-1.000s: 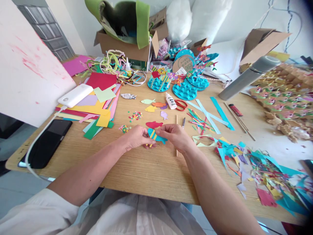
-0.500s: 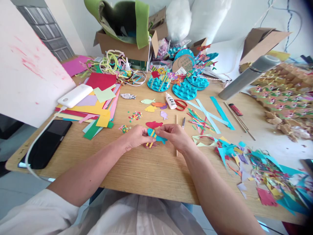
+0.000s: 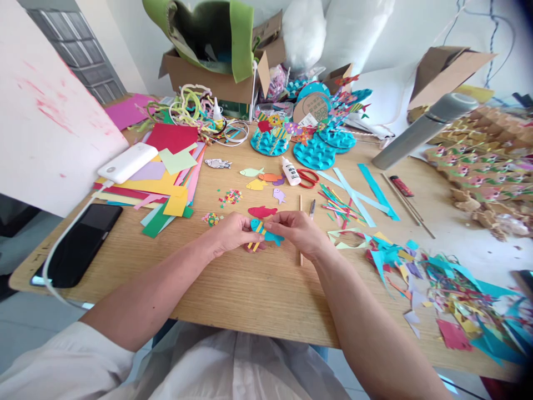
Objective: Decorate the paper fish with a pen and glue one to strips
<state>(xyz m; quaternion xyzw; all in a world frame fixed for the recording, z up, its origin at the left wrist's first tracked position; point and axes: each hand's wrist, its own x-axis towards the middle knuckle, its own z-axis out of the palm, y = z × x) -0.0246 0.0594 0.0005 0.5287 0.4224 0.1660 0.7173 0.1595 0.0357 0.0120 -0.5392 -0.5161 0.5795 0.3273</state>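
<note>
Between my two hands is a blue paper fish (image 3: 272,238) with yellow paper strips (image 3: 256,243) lying across it, their ends sticking out past its lower edge. My left hand (image 3: 233,233) pinches the fish near its head. From the other side, my right hand (image 3: 295,230) has thumb and finger closed on its upper edge by the strips. A red paper fish (image 3: 262,212) lies on the table just beyond my fingers. Small heaps of coloured paper dots (image 3: 230,196) are to the left of it. Close to my right hand lie a thin wooden stick (image 3: 300,255) and a pen (image 3: 312,208).
Beyond the hands are more paper fish (image 3: 256,184), a glue bottle (image 3: 291,171) and red scissors (image 3: 308,178). Coloured paper sheets (image 3: 172,136) and a phone (image 3: 79,244) lie left. Thin paper strips (image 3: 341,205), paper scraps (image 3: 453,294) and a grey flask (image 3: 422,133) are right.
</note>
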